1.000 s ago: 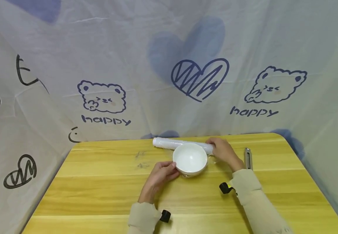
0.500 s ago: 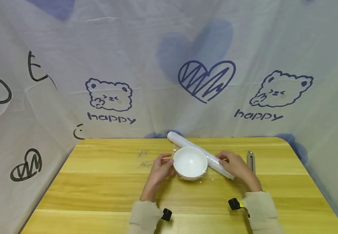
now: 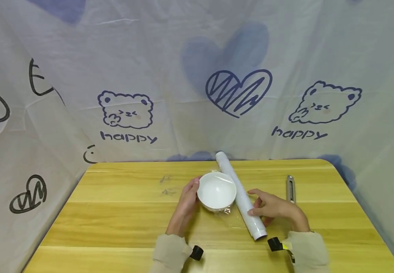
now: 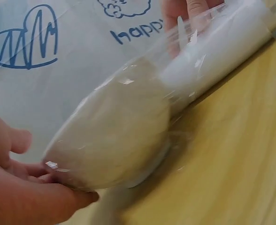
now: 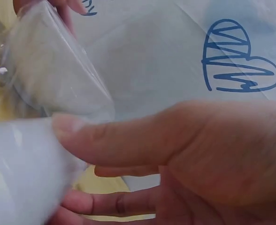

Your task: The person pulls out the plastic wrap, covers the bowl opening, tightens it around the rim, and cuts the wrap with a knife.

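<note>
Film roll (image 3: 240, 195) lay in the partly closed right grip (image 3: 274, 209), light and slick, I judged, best clasped round its middle, while the left grip (image 3: 187, 199) held the bowl (image 3: 216, 191) beyond it.

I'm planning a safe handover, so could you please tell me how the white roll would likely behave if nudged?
Unless held, the white roll would probably roll sideways, given its long cylindrical shape. It looks stiff, being straight from end to end. Its glossy surface could be somewhat slippery.
</note>
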{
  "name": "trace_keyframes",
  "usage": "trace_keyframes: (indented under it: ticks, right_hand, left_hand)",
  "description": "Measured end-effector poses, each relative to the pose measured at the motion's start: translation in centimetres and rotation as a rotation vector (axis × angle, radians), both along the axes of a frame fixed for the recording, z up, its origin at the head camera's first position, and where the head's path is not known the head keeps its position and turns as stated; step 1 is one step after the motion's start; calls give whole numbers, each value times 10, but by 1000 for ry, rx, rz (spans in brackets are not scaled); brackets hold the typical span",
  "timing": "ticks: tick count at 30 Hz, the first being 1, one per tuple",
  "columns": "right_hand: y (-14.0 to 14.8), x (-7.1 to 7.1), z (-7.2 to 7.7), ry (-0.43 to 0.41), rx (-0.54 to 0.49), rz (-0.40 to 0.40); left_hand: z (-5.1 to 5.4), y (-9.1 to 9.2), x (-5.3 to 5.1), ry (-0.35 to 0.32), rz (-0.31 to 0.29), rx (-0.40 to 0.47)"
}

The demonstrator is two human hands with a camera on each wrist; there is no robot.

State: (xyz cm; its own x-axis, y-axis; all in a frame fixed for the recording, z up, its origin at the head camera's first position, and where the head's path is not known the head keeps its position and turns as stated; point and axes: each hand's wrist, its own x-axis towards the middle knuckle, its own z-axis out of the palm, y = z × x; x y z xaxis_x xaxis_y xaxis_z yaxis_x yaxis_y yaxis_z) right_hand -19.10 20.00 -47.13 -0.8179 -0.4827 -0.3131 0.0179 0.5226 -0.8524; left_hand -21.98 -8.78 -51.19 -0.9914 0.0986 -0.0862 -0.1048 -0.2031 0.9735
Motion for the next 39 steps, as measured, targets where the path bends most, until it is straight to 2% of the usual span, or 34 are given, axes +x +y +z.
trace_keyframes:
  ticks: [4, 9, 13, 16, 18, 20, 22, 24, 26, 28, 29, 31, 36, 39]
  right_hand:
    - [-5, 3, -2, -40, -39, 42]
    - [-9, 2, -4, -11, -57, 31]
    - [-11, -2, -9, 35, -68, -63]
    - [-16, -8, -15, 68, -72, -178]
    - [-20, -11, -17, 89, -72, -233]
    - [-24, -13, -18, 83, -75, -262]
    - [-26, -14, -19, 76, -77, -272]
    - [-28, -15, -19, 73, -71, -278]
    - [-26, -16, -21, 75, -69, -283]
    - [-25, -16, -23, 71, -76, -288]
    - [-24, -16, -23, 68, -84, -290]
    - [-23, -16, -24, 57, -111, -284]
    - [-25, -17, -26, 24, -162, -263]
    - [-27, -17, -27, 15, -172, -255]
  left_hand:
    - [-7, 9, -3, 19, 40, 136]
    - [-12, 17, -7, 53, 85, 243]
    - [-14, 20, -11, 93, 114, 301]
    - [-13, 18, -12, 127, 92, 288]
    - [-9, 10, -13, 145, 44, 268]
    - [-7, -3, -13, 164, -44, 235]
    - [-6, -19, -14, 181, -162, 186]
    - [-8, -32, -15, 199, -305, 129]
    - [-11, -38, -16, 225, -433, 64]
    - [-13, -39, -17, 250, -518, 11]
    - [-14, -39, -18, 258, -542, -12]
    - [-16, -36, -19, 262, -553, -63]
    - [-20, -29, -20, 240, -497, -210]
    - [-22, -28, -19, 256, -484, -241]
